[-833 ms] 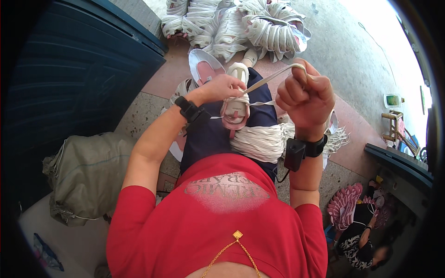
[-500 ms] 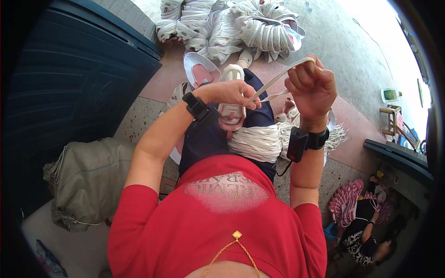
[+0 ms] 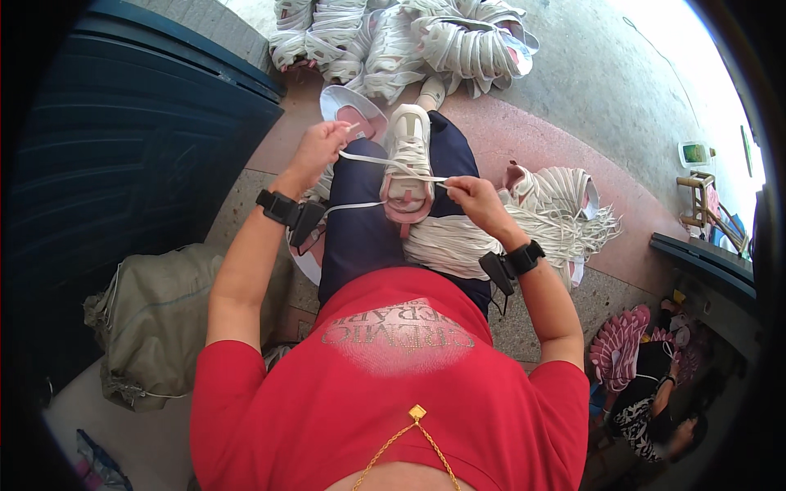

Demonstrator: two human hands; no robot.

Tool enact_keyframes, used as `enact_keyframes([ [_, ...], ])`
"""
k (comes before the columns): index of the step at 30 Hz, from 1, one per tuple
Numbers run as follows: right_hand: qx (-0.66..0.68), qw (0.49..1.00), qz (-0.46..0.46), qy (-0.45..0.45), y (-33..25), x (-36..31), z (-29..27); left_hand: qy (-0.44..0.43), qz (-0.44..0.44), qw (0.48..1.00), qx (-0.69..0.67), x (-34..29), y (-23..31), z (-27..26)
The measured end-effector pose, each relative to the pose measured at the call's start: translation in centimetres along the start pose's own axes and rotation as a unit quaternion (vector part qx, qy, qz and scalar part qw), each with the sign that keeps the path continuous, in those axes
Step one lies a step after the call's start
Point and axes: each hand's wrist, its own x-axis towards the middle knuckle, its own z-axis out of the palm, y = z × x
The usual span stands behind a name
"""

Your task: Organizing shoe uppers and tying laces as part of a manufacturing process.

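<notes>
A white shoe upper with pink trim (image 3: 407, 151) rests between my thighs, its toe pointing away from me. White lace (image 3: 368, 158) crosses over its opening and runs out to both sides. To the left of the upper, my left hand (image 3: 319, 151) is closed in a pinch on one end of the lace, its tip poking out past the fingers. On the other side my right hand (image 3: 477, 200) pinches the opposite lace end. Below it, a thick bundle of white laces (image 3: 446, 245) lies across my right thigh.
Several strung stacks of white shoe uppers (image 3: 393, 53) lie ahead on the floor, another stack (image 3: 557, 190) to the right. A dark blue door (image 3: 147, 123) and an olive sack (image 3: 164, 319) stand left. At lower right a person (image 3: 655, 409) sits beside pink uppers (image 3: 620, 344).
My right hand has come down from its raised position, drawing the lace across the upper. My left hand has moved off the upper to the left, and the lace now spans between both hands.
</notes>
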Motion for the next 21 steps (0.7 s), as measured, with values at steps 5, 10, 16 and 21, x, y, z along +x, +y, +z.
enact_keyframes([
  [5, -0.253, 0.947, -0.160, 0.115, 1.5, 0.9, 3.7, -0.032, 0.074, 0.959, 0.273, -3.1, -5.4, 4.4],
  [10, -0.300, 0.924, -0.162, 0.175, 1.9, 2.3, 4.5, 0.016, 0.127, 0.911, 0.393, -4.2, -5.9, 5.7],
  [16, -0.382, 0.882, -0.223, 0.161, 1.2, 3.0, 5.2, 0.076, 0.223, 0.838, 0.493, -4.0, -6.8, 5.3],
  [21, -0.512, 0.824, -0.224, 0.094, 0.0, 2.7, 6.0, 0.079, 0.261, 0.767, 0.582, -3.7, -6.5, 6.0],
])
